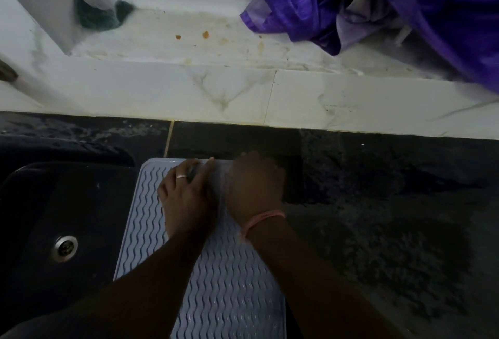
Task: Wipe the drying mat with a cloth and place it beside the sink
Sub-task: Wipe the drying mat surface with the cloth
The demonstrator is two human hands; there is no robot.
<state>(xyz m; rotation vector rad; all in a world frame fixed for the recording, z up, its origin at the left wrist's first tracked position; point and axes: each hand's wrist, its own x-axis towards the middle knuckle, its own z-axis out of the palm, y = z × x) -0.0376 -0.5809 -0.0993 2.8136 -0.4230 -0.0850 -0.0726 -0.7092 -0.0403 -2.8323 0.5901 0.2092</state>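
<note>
The mat runs lengthwise away from the person, on the desk just right of the sink. Both hands, left and right, curl together at its far end; any cloth is indiscernible.

Both forearms reach forward, wrists close together. The left hand lies flat, palm down, fingers spread. The right hand is curled, knuckles up, just beside it.
</note>
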